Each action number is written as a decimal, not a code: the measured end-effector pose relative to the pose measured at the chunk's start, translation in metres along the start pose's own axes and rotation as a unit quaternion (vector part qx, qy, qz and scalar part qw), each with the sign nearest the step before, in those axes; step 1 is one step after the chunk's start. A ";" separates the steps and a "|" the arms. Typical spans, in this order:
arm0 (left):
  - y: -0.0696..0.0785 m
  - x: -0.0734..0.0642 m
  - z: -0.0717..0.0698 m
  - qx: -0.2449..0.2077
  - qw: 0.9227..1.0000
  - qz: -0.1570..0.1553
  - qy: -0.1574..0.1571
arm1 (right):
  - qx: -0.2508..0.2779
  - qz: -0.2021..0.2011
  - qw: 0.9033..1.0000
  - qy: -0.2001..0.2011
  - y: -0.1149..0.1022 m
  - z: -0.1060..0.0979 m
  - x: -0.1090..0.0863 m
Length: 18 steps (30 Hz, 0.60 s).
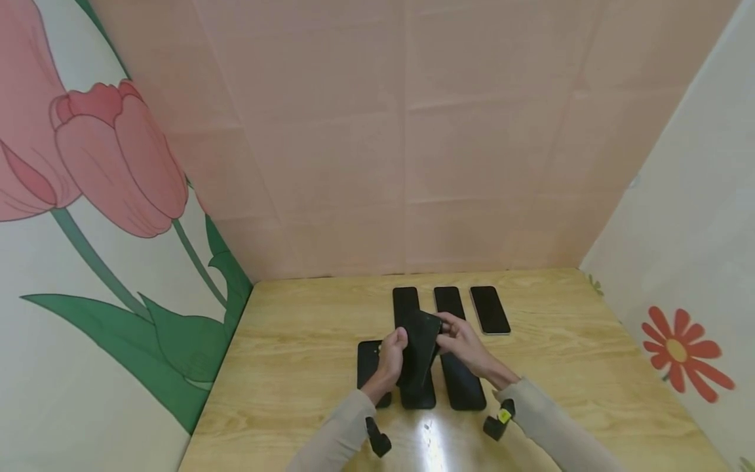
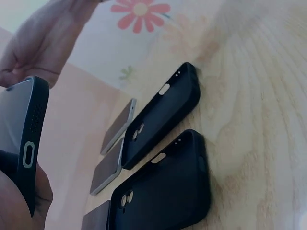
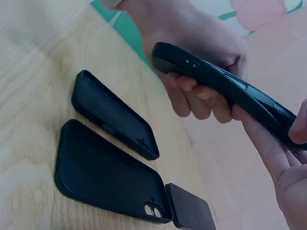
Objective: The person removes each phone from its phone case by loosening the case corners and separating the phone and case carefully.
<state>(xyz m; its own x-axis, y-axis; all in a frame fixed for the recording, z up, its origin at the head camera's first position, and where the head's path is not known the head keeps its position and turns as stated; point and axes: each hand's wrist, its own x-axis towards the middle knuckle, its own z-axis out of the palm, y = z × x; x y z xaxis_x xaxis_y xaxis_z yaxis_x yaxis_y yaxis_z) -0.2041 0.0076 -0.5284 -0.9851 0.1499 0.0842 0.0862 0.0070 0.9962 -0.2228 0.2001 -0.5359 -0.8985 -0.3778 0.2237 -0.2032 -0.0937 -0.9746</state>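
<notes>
Above the table both hands hold a phone [image 2: 10, 112] in a black phone case [image 1: 420, 347]. My left hand [image 1: 389, 359] grips its left side, with the thumb on top and the fingers behind. At the upper right edge my right hand [image 1: 464, 342] pinches the case and phone. In the right wrist view the long side of the held case [image 3: 173, 60] bows away from the phone, leaving a gap towards the right hand [image 3: 290, 187]. The left wrist view shows the end of the case, with its oval port cutout and speaker holes.
Under the hands, black phone cases lie hollow side up: a left case [image 1: 367, 360], a middle case [image 1: 420, 398] and a right case [image 1: 464, 390]. Behind them are a left phone [image 1: 405, 298], a middle phone [image 1: 449, 300] and a right phone [image 1: 490, 310]. A pink wall [image 1: 407, 164] borders the table's back.
</notes>
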 end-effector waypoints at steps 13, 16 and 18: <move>0.004 0.005 0.003 0.009 0.999 -0.009 0.040 | -0.002 0.000 1.000 -0.028 -0.017 -0.001 0.003; -0.016 0.012 0.002 0.012 0.998 -0.019 0.056 | 0.000 0.004 1.000 -0.027 -0.010 0.000 0.001; -0.024 0.016 0.001 0.008 0.997 -0.024 0.071 | -0.002 0.015 1.000 -0.019 -0.004 0.001 0.000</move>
<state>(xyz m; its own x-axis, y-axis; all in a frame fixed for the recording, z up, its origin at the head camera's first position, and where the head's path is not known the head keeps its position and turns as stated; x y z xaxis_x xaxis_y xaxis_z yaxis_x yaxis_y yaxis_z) -0.2219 0.0110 -0.5513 -0.9992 0.0077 0.0388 0.0390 0.0271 0.9989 -0.2215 0.1999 -0.5316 -0.8887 -0.4154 0.1941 -0.1775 -0.0786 -0.9810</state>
